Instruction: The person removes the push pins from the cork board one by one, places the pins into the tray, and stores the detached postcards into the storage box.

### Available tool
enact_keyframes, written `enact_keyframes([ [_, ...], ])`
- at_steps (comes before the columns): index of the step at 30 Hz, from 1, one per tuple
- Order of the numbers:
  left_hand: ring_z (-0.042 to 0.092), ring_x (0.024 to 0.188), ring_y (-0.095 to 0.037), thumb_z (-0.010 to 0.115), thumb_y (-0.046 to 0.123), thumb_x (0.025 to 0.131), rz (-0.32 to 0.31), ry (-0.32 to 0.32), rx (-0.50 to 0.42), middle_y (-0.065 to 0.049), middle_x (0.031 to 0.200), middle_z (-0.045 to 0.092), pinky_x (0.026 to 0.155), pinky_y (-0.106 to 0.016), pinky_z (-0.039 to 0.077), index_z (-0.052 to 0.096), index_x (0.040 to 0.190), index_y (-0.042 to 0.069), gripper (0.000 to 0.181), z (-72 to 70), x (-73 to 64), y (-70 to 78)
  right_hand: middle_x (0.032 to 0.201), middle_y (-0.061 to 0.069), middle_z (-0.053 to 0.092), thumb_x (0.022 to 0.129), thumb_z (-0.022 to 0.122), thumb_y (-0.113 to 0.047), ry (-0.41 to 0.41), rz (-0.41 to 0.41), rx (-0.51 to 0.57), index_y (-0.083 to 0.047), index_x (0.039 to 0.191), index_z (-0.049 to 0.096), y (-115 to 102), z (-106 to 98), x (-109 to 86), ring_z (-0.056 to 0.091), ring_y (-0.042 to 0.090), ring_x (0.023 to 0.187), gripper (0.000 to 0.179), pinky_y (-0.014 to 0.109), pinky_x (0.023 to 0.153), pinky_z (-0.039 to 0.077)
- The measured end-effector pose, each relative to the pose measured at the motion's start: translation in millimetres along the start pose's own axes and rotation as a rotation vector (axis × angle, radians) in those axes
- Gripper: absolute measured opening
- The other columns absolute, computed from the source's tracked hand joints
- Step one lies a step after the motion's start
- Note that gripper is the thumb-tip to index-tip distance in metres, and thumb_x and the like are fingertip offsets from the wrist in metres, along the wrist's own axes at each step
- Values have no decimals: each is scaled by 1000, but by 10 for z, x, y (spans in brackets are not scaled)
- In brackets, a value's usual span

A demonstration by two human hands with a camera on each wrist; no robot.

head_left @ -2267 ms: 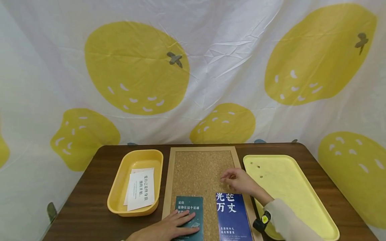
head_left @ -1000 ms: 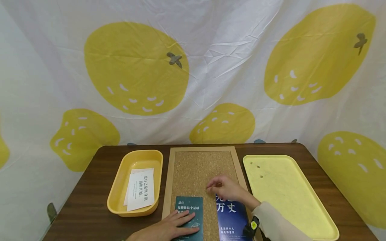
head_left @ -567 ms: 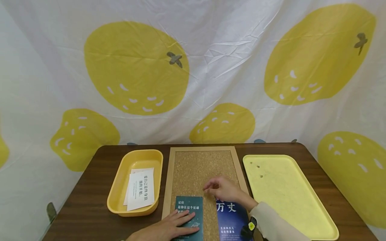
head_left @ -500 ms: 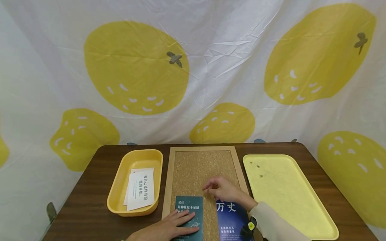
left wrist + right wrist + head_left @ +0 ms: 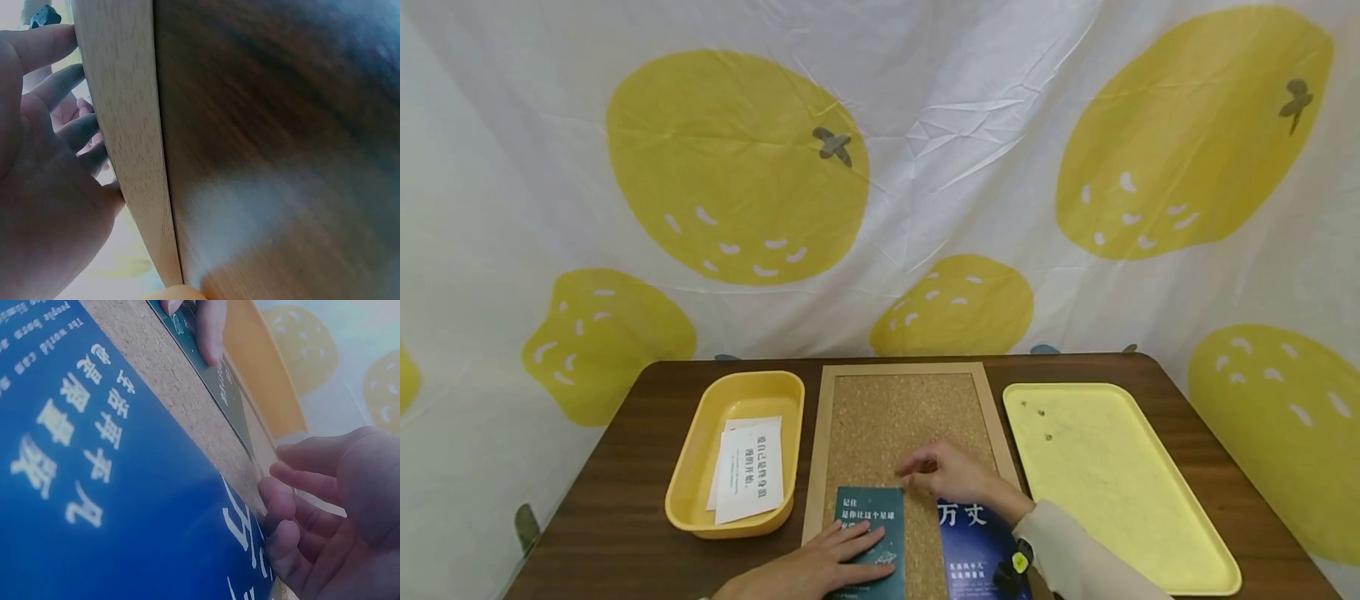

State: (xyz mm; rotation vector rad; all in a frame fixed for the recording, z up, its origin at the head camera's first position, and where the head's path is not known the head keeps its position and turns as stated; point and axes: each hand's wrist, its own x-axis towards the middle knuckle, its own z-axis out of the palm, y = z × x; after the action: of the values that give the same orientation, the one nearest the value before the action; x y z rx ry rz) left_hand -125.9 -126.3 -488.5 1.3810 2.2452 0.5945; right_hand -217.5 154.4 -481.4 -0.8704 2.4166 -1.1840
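Note:
My left hand [image 5: 820, 562] lies flat with spread fingers on a dark green card [image 5: 871, 502] with white writing, holding it against a cork board [image 5: 910, 417]. At that card's top right corner, my right hand [image 5: 951, 475] brings thumb and forefinger together, its other fingers curled. In the right wrist view the right hand [image 5: 325, 512] has its fingertips at the green card's [image 5: 231, 406] corner, around a small blurred thing; I cannot tell its kind. Under the right wrist lies a blue card [image 5: 125, 475], its top partly hidden in the head view.
An orange-yellow basin [image 5: 681, 492] with white printed cards [image 5: 751, 471] stands left of the board. On the right, a pale yellow tray [image 5: 1135, 492] bears several small pins [image 5: 1041, 413] at its far left. Behind the brown table [image 5: 602, 533] hangs a lemon-print cloth [image 5: 910, 167].
My right hand has moved left and slightly down, from beside the tray to the green card's corner, covering the blue card's top. The left hand has stayed put.

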Motion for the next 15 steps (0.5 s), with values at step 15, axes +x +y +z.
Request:
enact_keyframes([
  [15,17,151,-32,56,49,98,20,13,0,-6,166,18,119,-56,21,29,157,30,68,11,3,-25,108,-3,74,92,69,-13,-36,-93,-113,-14,106,79,-8,30,41,66,12,105,17,36,94,53],
])
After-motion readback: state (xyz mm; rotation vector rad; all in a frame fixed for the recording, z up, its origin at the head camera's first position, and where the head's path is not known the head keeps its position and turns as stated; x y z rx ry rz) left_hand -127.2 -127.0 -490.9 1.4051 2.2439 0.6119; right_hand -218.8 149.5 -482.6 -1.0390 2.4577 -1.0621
